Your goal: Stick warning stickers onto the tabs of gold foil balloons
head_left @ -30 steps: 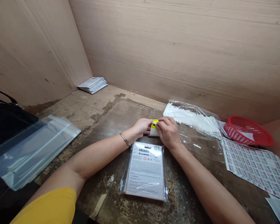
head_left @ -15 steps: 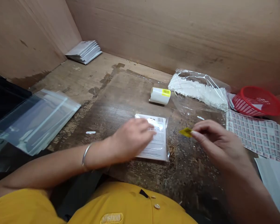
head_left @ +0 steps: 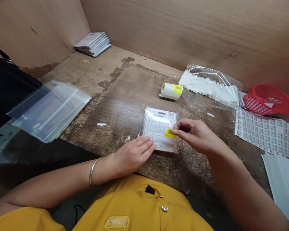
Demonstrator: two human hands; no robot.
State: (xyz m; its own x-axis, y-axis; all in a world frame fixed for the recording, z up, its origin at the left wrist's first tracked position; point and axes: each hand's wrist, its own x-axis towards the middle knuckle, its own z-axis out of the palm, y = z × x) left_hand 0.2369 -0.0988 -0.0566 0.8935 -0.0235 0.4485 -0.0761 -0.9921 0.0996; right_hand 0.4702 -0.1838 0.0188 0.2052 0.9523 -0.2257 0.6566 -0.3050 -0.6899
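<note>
Yellow label (head_left: 170,133) brought down onto the packet (head_left: 159,123)
The left hand (head_left: 132,154), fingers flat and together, pins the packet's near edge to the table (head_left: 110,106) — the right hand (head_left: 197,136), in the air a moment ago, pinches the yellow label against its right side.

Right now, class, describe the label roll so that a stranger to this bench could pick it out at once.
Start at the wooden table. Beyond the flat bagged packet and left of the clear bag of white pieces lies the label roll. It alone is a white cylinder, showing one yellow barcode label.
</note>
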